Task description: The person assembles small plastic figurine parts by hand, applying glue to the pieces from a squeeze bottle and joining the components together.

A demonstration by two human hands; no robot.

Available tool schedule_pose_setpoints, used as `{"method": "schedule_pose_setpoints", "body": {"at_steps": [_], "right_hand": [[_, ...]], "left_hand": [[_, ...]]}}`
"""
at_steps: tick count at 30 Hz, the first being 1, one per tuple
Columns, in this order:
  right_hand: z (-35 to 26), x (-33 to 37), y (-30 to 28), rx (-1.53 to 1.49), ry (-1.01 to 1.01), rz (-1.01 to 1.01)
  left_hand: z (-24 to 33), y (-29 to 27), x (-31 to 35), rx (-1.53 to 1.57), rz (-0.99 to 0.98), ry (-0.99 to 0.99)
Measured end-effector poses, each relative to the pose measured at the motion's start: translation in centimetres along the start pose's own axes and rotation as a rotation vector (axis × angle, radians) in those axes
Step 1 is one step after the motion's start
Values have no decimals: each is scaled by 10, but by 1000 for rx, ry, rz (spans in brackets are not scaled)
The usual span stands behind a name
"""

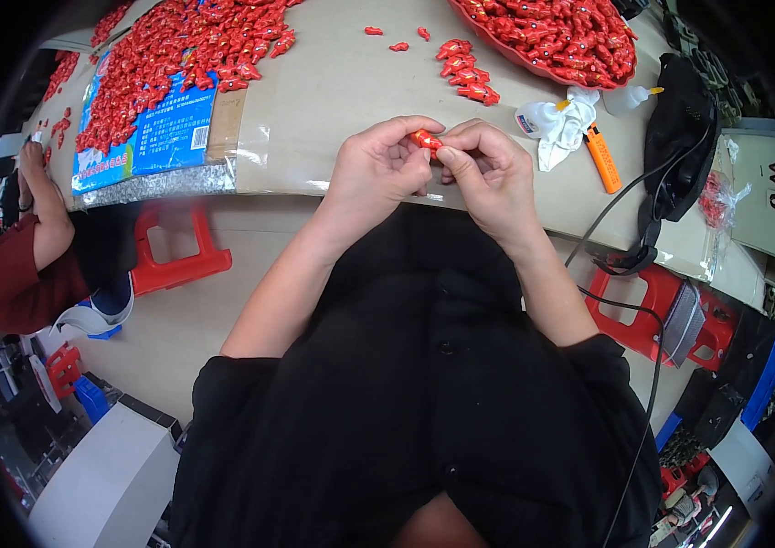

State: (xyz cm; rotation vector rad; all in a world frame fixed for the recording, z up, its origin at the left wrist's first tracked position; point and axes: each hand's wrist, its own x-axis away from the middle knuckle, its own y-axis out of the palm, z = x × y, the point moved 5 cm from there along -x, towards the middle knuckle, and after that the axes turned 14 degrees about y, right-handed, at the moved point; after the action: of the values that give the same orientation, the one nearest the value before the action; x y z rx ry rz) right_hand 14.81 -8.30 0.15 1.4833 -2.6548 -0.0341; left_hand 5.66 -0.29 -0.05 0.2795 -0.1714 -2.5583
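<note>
A small red figurine with yellow marks [425, 139] is pinched between my two hands, just above the table's near edge. My left hand [387, 163] grips its left end with thumb and forefinger. My right hand [490, 169] presses thumb and fingertips against its right end. Beyond my hands, a short stack of like red figurines [466, 71] lies on the table [333, 91], with a few single red pieces [398, 47] to its left. What the fingers cover of the held piece is hidden.
A heap of red figurines [145, 87] lies on blue printed cardboard [168, 137] at left. A red basin [534, 68] of them stands far right. Nearby are a white glue bottle [538, 119], white cloth [563, 144], orange cutter [603, 160] and black bag [680, 137]. Another person [26, 265] sits left.
</note>
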Motion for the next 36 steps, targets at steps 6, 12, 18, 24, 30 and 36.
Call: {"method": "schedule_pose_setpoints", "body": {"at_steps": [6, 12, 18, 24, 30, 36], "right_hand": [[0, 0, 0, 8, -2, 5], [3, -1, -3, -99, 67, 10], [2, -1, -4, -154, 54, 2], [3, -2, -5, -174, 43, 18], [2, -1, -6, -183, 26, 28], [1, 1, -5, -181, 14, 29]], "left_hand": [[0, 0, 0, 2, -11, 3], [-8, -5, -4, 223, -40, -78], [-7, -5, -8, 312, -107, -142], [-11, -6, -9, 289, -119, -142], [-9, -3, -9, 257, -130, -130], [-8, -2, -7, 263, -126, -136]]}}
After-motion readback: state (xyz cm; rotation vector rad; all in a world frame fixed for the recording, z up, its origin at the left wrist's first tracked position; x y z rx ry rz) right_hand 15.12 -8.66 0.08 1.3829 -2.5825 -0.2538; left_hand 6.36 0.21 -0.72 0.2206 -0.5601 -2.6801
